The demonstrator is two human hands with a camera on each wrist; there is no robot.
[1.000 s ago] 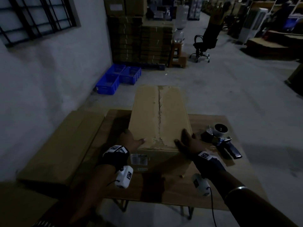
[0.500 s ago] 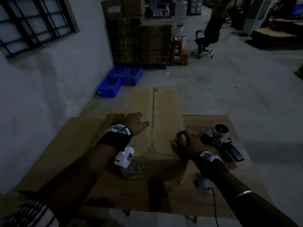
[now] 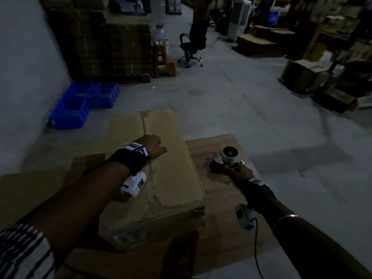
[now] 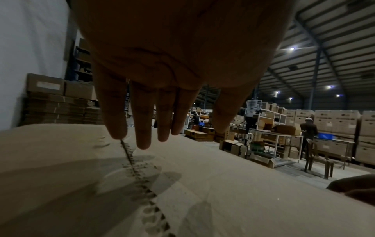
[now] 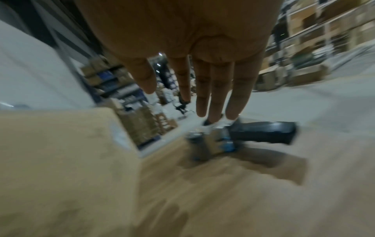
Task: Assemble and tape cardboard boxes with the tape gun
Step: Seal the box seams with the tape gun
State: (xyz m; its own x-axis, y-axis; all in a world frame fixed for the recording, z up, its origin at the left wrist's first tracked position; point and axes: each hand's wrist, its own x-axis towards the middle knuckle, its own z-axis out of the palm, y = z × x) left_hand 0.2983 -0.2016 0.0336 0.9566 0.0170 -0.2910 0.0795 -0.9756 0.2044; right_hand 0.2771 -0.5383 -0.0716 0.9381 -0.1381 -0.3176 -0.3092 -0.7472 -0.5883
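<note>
A long cardboard box (image 3: 173,178) lies on the table with its two top flaps closed along a rough middle seam (image 4: 138,173). My left hand (image 3: 153,146) rests flat on the top over that seam, its straight fingers (image 4: 142,128) spread on the cardboard. The tape gun (image 3: 225,160) lies on the table to the right of the box, its black handle (image 5: 263,132) pointing right. My right hand (image 3: 239,172) hovers just over the gun with its fingers (image 5: 215,96) straight and holds nothing; that view is blurred.
The wooden table (image 3: 221,214) carries the box and the gun. Flat cardboard sheets (image 3: 30,188) lie at the left. Blue crates (image 3: 80,103), stacked cartons (image 3: 110,47), a stool (image 3: 163,61) and an office chair (image 3: 193,45) stand on the floor beyond.
My left hand has slid further up the box top along the seam. My right hand has left the box's near right corner and moved right to the tape gun.
</note>
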